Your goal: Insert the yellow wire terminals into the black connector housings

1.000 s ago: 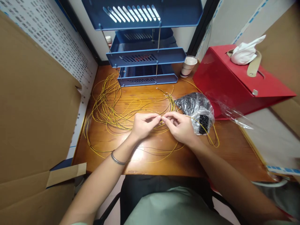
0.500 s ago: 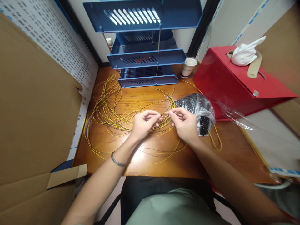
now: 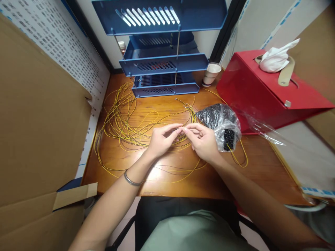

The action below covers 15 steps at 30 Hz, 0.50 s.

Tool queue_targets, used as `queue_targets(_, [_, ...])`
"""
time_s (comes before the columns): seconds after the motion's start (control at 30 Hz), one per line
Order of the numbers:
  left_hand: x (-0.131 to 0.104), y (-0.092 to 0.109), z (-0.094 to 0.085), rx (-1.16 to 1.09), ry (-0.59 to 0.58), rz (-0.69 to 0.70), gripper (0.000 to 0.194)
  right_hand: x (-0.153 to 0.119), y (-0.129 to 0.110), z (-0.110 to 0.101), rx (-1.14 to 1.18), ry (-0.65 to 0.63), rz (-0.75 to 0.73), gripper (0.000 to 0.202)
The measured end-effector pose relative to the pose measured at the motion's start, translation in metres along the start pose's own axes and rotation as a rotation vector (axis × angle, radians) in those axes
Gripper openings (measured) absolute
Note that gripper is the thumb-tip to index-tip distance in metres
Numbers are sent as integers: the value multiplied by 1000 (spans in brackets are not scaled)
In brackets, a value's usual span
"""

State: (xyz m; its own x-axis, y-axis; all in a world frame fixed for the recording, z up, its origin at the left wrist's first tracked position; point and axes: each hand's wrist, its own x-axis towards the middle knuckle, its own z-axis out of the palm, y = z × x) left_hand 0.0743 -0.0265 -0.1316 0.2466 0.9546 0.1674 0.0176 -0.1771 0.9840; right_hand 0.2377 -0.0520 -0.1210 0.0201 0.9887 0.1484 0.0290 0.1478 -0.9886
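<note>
My left hand (image 3: 162, 140) pinches thumb against fingers above the wire pile; a small dark piece showed at its fingertips earlier and is now mostly covered. Fingertip to fingertip with it, my right hand (image 3: 204, 142) is closed in a pinch on a thin wire, largely hidden by the fingers. Beneath and around both hands lies a loose bundle of thin yellow and dark wires (image 3: 115, 120), with small bare-looking ends gathered just beyond my right hand. A clear plastic bag (image 3: 221, 116) of small black pieces lies to the right of the bundle.
A blue tiered tray rack (image 3: 164, 91) stands at the back, with a paper cup (image 3: 211, 74) beside it. On the right is a red tissue box (image 3: 251, 87). Cardboard (image 3: 39, 104) walls the left side. The wooden table's front edge (image 3: 183, 195) is close to my body.
My two hands have come together: the gap between the fingertips has closed, with my right hand shifting slightly left. The wires on the table look the same.
</note>
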Motion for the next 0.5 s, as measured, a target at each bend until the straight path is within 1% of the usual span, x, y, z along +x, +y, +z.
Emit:
queue_targets(0.1, [0, 1, -1, -10, 26, -2, 26, 2, 1, -3, -86, 59, -55, 26])
queue_targets(0.23, [1, 1, -4, -22, 42, -19, 28, 4, 1, -9, -173, 70, -46, 24])
queue_targets(0.37, [0, 2, -6, 9, 31, -16, 27, 3, 1, -11, -175, 38, -47, 19])
queue_targets(0.5, [0, 2, -7, 137, -46, 74, 21, 1, 1, -9, -162, -24, -40, 17])
